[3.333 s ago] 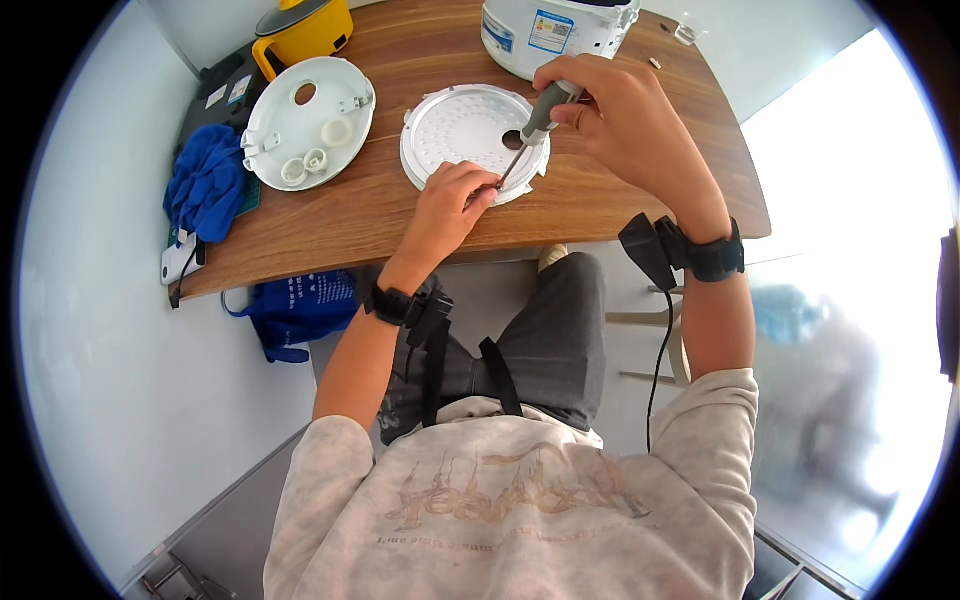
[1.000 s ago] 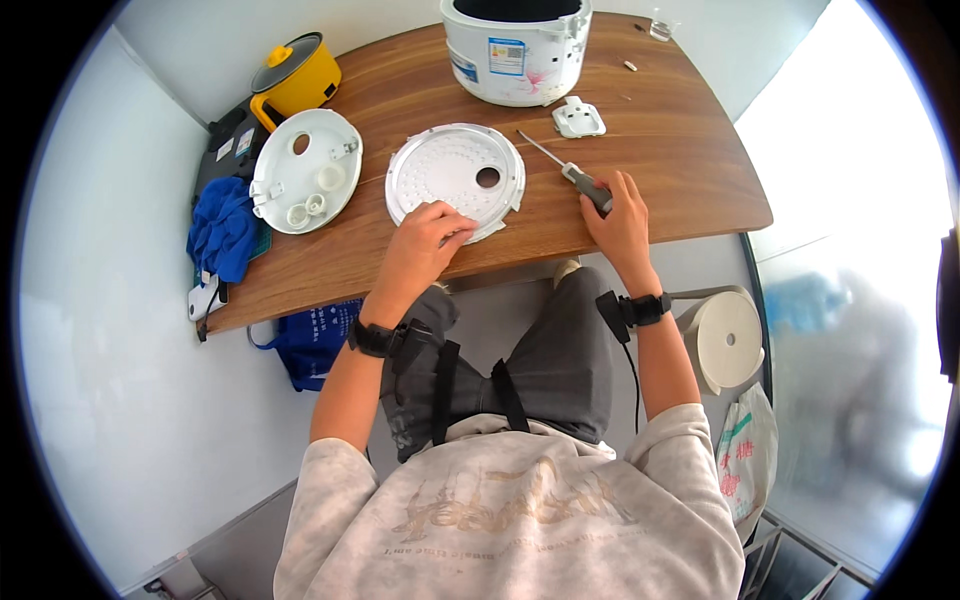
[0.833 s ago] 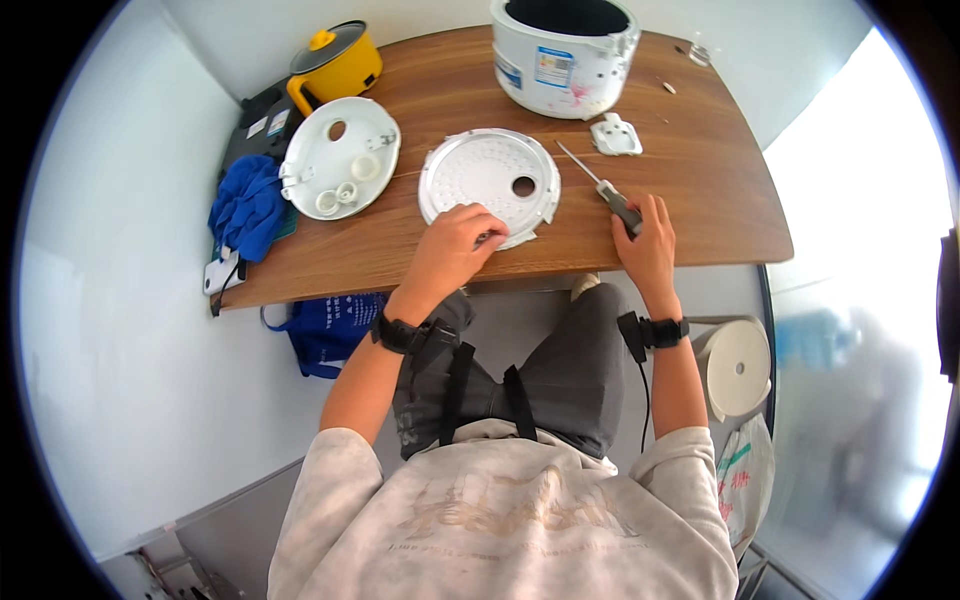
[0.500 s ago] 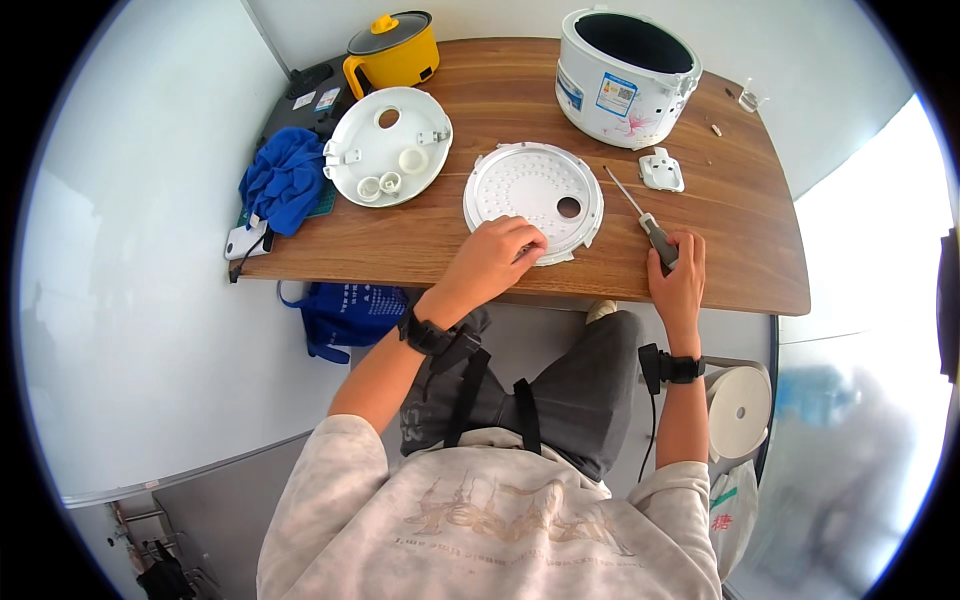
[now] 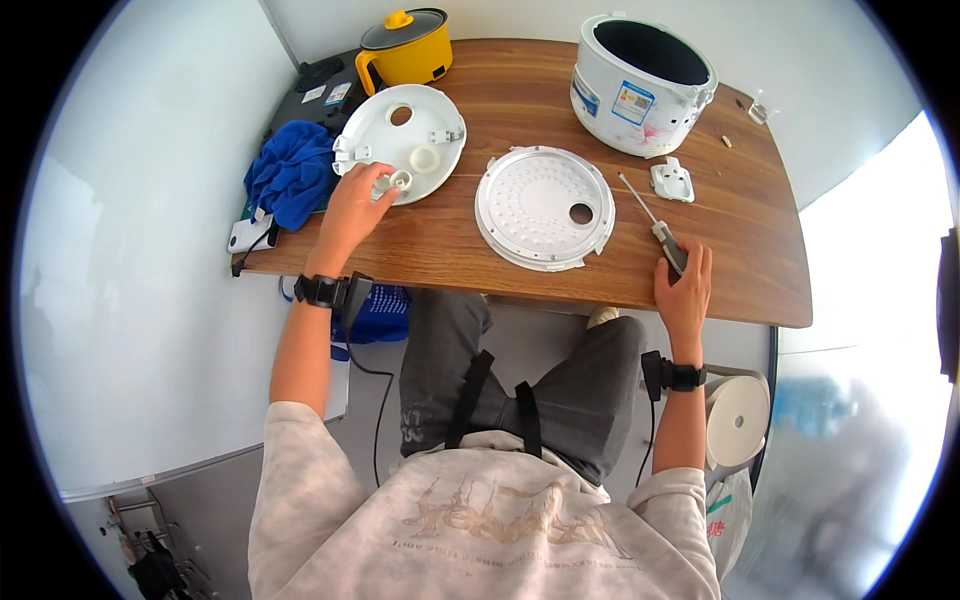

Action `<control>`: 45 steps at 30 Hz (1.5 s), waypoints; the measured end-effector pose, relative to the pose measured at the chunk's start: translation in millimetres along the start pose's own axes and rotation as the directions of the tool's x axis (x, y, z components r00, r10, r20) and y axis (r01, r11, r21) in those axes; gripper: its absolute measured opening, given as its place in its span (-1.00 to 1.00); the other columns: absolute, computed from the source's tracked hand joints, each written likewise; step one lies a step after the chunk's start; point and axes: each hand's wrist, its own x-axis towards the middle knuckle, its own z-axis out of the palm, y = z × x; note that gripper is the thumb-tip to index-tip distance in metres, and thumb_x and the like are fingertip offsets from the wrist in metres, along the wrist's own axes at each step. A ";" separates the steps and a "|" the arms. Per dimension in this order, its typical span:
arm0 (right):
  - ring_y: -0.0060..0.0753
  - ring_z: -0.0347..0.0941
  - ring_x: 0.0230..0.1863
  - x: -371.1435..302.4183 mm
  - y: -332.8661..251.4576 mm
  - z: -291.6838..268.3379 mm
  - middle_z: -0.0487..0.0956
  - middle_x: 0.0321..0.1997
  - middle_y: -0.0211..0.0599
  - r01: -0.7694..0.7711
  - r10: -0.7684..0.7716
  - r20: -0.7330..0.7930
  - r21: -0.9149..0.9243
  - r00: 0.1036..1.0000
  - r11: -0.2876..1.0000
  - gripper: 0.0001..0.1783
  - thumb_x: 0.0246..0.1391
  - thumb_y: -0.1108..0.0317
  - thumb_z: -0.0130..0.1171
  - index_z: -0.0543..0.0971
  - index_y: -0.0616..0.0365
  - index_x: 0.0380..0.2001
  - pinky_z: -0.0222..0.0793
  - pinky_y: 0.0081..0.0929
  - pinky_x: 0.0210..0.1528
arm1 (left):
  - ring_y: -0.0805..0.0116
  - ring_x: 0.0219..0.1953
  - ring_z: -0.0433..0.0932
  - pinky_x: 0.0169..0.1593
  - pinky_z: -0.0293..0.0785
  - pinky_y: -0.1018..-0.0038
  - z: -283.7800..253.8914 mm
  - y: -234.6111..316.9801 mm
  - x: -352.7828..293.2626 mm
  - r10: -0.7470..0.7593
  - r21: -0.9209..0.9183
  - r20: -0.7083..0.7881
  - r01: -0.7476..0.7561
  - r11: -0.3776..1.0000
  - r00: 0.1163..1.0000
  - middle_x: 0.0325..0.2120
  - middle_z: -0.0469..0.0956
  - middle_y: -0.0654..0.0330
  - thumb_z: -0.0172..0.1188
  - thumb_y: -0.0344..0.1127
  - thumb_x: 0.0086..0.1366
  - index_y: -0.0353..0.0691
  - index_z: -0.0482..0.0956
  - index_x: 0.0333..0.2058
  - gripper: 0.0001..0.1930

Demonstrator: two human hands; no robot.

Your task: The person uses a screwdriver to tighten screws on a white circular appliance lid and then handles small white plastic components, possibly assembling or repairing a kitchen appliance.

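Note:
My left hand (image 5: 350, 210) reaches to the near edge of a white round lid (image 5: 372, 125) on the left of the table. Its thumb and fingers close around a small round white cap, mostly hidden by them. A second small white cap (image 5: 401, 181) and a white ring (image 5: 424, 160) lie in the lid. My right hand (image 5: 684, 288) grips the grey handle of a screwdriver (image 5: 667, 240), whose shaft points away and left along the tabletop. Between my hands lies a white, dimpled round inner plate (image 5: 530, 205) with one dark hole.
A white rice cooker body (image 5: 650, 95) stands open at the back right, with a small white plastic bracket (image 5: 672, 180) before it. Back left are a yellow pot (image 5: 425, 62) and a blue cloth (image 5: 290, 175). The table (image 5: 560, 285) has its near edge by my lap.
My left hand has left the dimpled plate and moved left to the small caps in the lid. My right hand stays at the screwdriver. The view has shifted slightly.

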 end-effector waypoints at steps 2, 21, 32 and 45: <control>0.20 0.47 0.00 -0.5 -0.2 0.7 0.48 0.00 -0.02 -0.003 0.003 0.007 -0.004 1.000 1.000 -0.61 0.15 0.46 0.24 0.45 0.18 0.04 0.44 -0.02 0.00 | 0.05 0.02 0.58 0.12 0.50 0.26 1.4 -6.1 5.1 0.035 0.088 0.073 -0.042 0.995 0.997 -0.04 0.62 0.07 0.33 -0.24 0.34 -0.17 0.59 0.01 -0.69; 0.19 0.47 0.00 0.3 -0.8 0.0 0.47 -0.01 0.01 -0.003 0.003 0.015 -0.014 1.000 1.000 -0.60 0.15 0.46 0.23 0.44 0.19 0.06 0.43 -0.02 0.00 | 0.39 -0.15 0.63 -0.08 0.52 0.48 -8.8 4.2 19.2 -0.129 -0.327 0.065 0.143 0.934 0.990 -0.19 0.65 0.23 0.33 -0.27 0.39 -0.23 0.66 -0.14 -0.82; 0.17 0.44 0.22 2.9 -16.2 -11.0 0.38 0.30 0.08 0.158 -0.165 -0.084 -0.080 0.983 0.984 -0.41 0.13 0.44 0.29 0.43 0.15 0.25 0.41 -0.11 0.23 | 0.54 -0.19 0.59 -0.08 0.54 0.54 8.0 85.8 -73.3 -0.035 -0.841 0.518 0.516 0.162 0.855 -0.19 0.62 0.28 0.11 -0.09 0.57 -0.22 0.53 -0.03 -0.71; -0.17 0.63 -0.20 -38.9 -154.0 0.1 0.60 -0.15 -0.22 0.072 -0.367 0.418 0.573 0.831 0.816 -0.56 0.10 0.41 0.42 0.56 0.11 0.05 0.59 -0.32 -0.18 | 0.56 -0.23 0.53 -0.08 0.51 0.56 28.7 129.1 -88.9 0.179 -0.791 0.598 0.537 0.293 0.782 -0.24 0.59 0.30 0.08 -0.09 0.59 -0.24 0.51 -0.07 -0.70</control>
